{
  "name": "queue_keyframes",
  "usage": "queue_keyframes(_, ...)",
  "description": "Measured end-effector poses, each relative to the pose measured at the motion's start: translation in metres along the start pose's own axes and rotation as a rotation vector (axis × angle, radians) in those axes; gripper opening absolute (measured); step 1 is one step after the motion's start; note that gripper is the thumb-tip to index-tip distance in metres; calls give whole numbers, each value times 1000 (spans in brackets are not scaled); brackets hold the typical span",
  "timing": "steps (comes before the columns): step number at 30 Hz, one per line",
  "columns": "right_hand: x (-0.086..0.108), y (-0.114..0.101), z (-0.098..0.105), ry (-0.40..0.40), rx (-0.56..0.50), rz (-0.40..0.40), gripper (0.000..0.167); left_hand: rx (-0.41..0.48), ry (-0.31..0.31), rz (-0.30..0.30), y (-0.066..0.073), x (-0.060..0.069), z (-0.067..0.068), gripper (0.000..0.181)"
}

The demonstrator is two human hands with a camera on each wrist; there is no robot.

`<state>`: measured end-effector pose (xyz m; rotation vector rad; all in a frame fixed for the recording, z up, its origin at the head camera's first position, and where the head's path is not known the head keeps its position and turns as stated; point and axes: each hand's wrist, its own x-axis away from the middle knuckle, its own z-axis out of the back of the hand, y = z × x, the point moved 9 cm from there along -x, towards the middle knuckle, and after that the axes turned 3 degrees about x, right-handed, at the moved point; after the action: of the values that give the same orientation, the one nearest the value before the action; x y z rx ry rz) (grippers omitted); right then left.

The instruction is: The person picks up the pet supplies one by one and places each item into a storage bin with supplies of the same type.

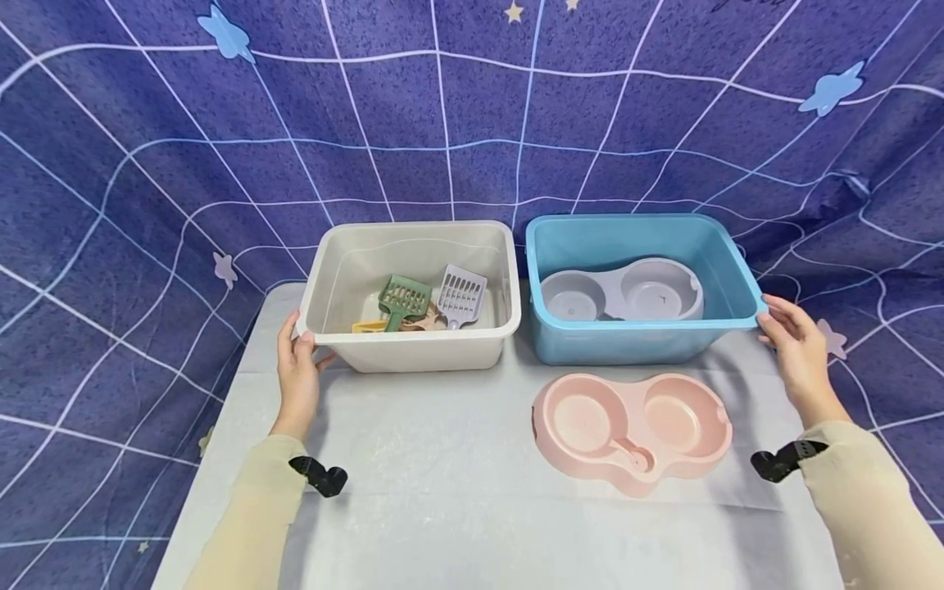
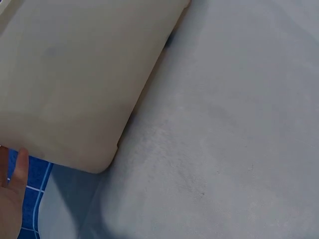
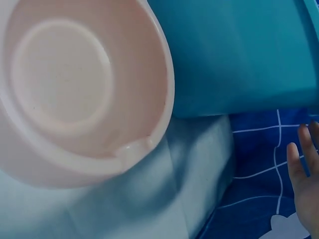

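Note:
A white plastic bin (image 1: 413,352) stands at the back left; my left hand (image 1: 298,381) touches its front left corner. In the left wrist view, straight fingers show beside the bin (image 2: 75,84). Inside it lie a green litter scoop (image 1: 405,297) and a grey litter scoop (image 1: 461,296). A blue plastic bin (image 1: 612,346) stands to its right, holding a grey double pet bowl (image 1: 612,288). My right hand (image 1: 800,356) has its fingertips at this bin's front right corner. A pink double pet bowl (image 1: 636,410) sits on the table before the blue bin.
Under the scoops lie a yellow piece (image 1: 369,326) and brownish items, partly hidden. The table (image 1: 442,492) has a pale cover. A blue star-patterned cloth (image 1: 479,106) hangs behind and along the sides. A narrow gap separates the two bins.

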<state>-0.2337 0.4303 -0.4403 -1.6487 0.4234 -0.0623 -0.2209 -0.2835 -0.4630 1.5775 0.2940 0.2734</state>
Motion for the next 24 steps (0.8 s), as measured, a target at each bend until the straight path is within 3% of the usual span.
queue_keyframes(7, -4, 6, -8, -30, -51, -16, 36, -44, 1, 25, -11, -4, 5, 52)
queue_keyframes(17, -5, 15, -5, 21, -13, -32, 37, -46, -4, 21, -29, -11, 17, 52)
queue_keyframes(24, -4, 17, -6, 76, -107, -55, 36, 10, 30, 25, -38, 2, 21, 48)
